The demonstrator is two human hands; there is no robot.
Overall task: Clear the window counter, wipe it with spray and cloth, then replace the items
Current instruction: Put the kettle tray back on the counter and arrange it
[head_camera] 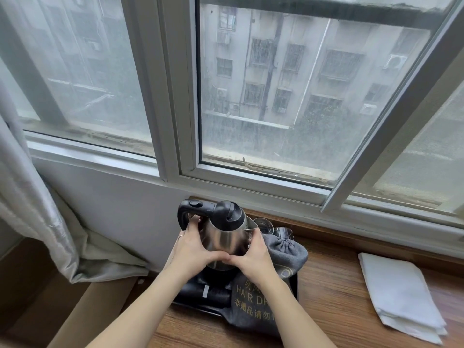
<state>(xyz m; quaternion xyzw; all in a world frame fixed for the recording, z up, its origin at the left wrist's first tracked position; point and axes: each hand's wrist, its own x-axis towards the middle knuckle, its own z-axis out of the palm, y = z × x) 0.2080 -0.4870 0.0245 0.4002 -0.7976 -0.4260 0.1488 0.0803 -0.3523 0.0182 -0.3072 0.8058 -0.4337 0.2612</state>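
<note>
Kettle (pixel 226 232), upright at lower centre of frame: left hand (pixel 193 249) and right hand (pixel 256 257) are clasping its steel body from opposite sides, thumbs meeting, above the tray (pixel 292 287) on the surface (pixel 334 297).

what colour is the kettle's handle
Black, on the steel kettle; its handle shows clearly in the head view.

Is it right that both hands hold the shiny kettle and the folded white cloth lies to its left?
Not quite. Both the left hand and the right hand do hold the kettle, but the head view shows the white cloth lying to its right.
</note>
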